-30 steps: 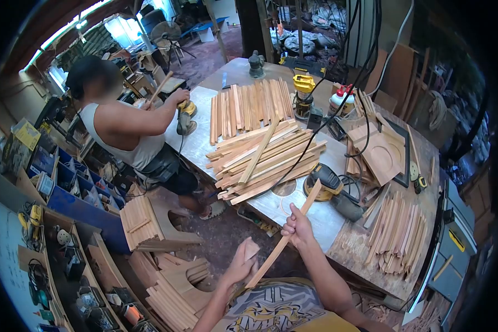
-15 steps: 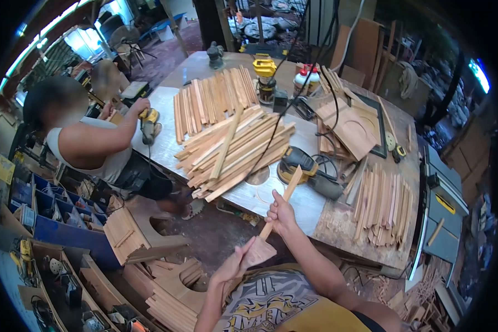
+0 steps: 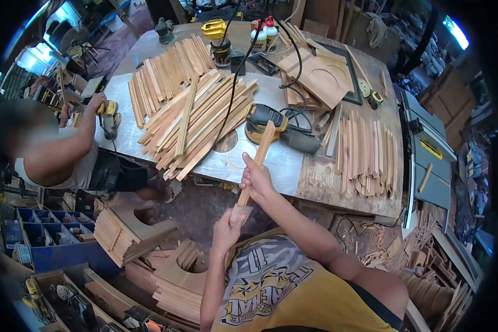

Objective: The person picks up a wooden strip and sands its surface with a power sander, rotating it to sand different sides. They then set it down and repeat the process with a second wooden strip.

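My right hand [image 3: 257,180] is closed around the middle of a narrow wooden strip [image 3: 265,138], which slants up and away from me. Nearer my body, my left hand [image 3: 226,231] presses a pale pinkish sheet, probably sandpaper [image 3: 242,212], around the strip's lower end. Just beyond the strip's far tip sits a yellow and black sander [image 3: 264,117] with a dark dust bag, lying on the metal-topped part of the table. To its left is a loose pile of wooden strips [image 3: 205,119].
More strips [image 3: 366,149] lie in a row on the right of the worktable [image 3: 315,182]. Wooden panels [image 3: 321,74] and glue bottles [image 3: 270,33] stand behind. A co-worker [image 3: 50,133] at the left holds another sander [image 3: 110,116]. Curved wooden parts [image 3: 130,232] rest below.
The sheet lay broad and flat under the strip; now it is folded around the strip's lower end. The view has shifted, so the table sits further left and higher.
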Motion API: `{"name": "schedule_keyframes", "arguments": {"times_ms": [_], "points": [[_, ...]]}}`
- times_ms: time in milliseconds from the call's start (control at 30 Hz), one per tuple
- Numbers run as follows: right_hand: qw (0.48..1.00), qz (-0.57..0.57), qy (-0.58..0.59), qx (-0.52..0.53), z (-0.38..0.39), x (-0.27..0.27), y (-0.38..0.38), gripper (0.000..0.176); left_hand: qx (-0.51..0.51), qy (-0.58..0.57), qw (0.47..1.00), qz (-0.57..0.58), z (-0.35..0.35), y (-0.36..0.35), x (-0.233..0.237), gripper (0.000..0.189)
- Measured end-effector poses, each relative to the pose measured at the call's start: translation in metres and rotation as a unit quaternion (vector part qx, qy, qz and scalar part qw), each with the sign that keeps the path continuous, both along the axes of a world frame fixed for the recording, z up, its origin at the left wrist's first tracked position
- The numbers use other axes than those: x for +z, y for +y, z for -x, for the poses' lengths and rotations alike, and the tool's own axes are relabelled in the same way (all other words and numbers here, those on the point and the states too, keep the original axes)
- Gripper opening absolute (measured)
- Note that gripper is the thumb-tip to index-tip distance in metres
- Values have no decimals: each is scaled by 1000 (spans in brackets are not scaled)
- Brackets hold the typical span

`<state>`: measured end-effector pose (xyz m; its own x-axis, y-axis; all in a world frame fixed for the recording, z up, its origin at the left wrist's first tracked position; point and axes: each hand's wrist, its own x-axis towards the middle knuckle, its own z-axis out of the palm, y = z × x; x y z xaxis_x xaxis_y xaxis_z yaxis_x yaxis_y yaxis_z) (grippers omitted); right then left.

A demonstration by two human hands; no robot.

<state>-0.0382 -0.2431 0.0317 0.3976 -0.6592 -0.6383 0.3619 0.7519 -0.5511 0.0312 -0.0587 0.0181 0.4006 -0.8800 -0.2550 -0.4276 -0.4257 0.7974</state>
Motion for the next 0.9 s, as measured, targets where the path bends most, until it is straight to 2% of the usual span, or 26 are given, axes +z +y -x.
{"name": "schedule_keyframes", "arguments": {"times_ms": [33,67,133,167,200,233,267,300,333,367,400,467,500,567,600,667,733,800,833,900], "points": [[1000,3,-6,20,2,0,-1,45,24,76,997,10,2,0,0,33],[1000,3,-2,20,4,1,-2,45,23,80,997,10,5,2,-7,33],[989,54,-31,134,2,15,-5,42,89,68,992,52,11,10,-26,32],[957,197,24,213,-2,1,-12,45,125,17,989,83,14,15,-31,32],[893,335,95,287,2,-11,-28,50,156,-21,980,120,21,12,-37,32],[798,499,244,232,11,0,-41,54,169,35,976,135,24,12,-35,34],[655,635,369,175,16,13,-52,59,188,83,968,146,22,13,-29,36],[591,692,398,117,20,19,-75,60,189,86,966,150,24,12,-26,36],[527,741,413,57,18,23,-95,63,204,72,972,90,18,20,-22,41],[507,738,440,74,16,35,-108,66,224,58,972,30,13,28,-19,46],[484,735,465,93,15,45,-121,70,240,54,969,29,9,34,-20,46],[330,777,508,172,15,41,-146,76,178,-20,975,-130,2,37,-31,54],[331,779,504,172,9,38,-155,76,161,-48,974,-154,-2,39,-42,55],[326,628,564,426,5,31,-177,79,146,-58,976,-148,-9,38,-50,53],[324,628,565,425,4,27,-186,79,131,-66,979,-144,-12,38,-54,51],[419,586,548,426,-2,23,-200,83,144,-80,979,-120,-21,31,-65,48],[419,590,552,414,3,32,-201,83,161,-105,977,-91,-24,34,-58,46],[385,614,566,393,8,48,-206,83,133,-89,978,-137,-30,27,-51,48],[364,629,568,386,14,53,-201,83,126,-71,984,-105,-30,24,-48,49],[351,661,534,393,19,76,-180,83,87,-107,979,-152,-30,13,-40,50]]}}
